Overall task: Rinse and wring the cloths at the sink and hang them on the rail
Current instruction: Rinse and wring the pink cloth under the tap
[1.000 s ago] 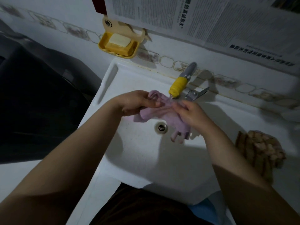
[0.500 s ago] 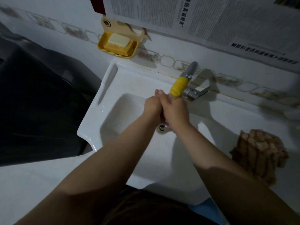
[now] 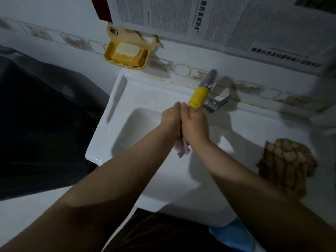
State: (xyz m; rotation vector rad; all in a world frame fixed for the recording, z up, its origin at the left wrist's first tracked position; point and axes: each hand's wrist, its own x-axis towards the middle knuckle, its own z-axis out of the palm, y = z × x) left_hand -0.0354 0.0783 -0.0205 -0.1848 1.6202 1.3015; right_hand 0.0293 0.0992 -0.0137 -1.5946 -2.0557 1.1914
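Note:
Over the basin of the white sink [image 3: 116, 124], my left hand [image 3: 171, 120] and my right hand [image 3: 193, 124] press palm to palm around a lilac cloth [image 3: 182, 149]. Only its lower end shows, hanging below my wrists. Both hands sit right under the tap [image 3: 199, 97], whose spout is wrapped in yellow. A brown patterned cloth [image 3: 285, 164] lies crumpled on the sink's right ledge, apart from my hands. No rail is in view.
A yellow soap dish [image 3: 127, 54] with a pale bar hangs on the tiled wall above the sink's left corner. Newspaper sheets [image 3: 200, 20] cover the wall above. A dark bulky object [image 3: 36, 124] stands left of the sink. Something blue [image 3: 234, 235] sits below the sink's front edge.
A second ago the lilac cloth was spread between my two hands. They have closed together and squeezed it, and now its end shows below my wrists.

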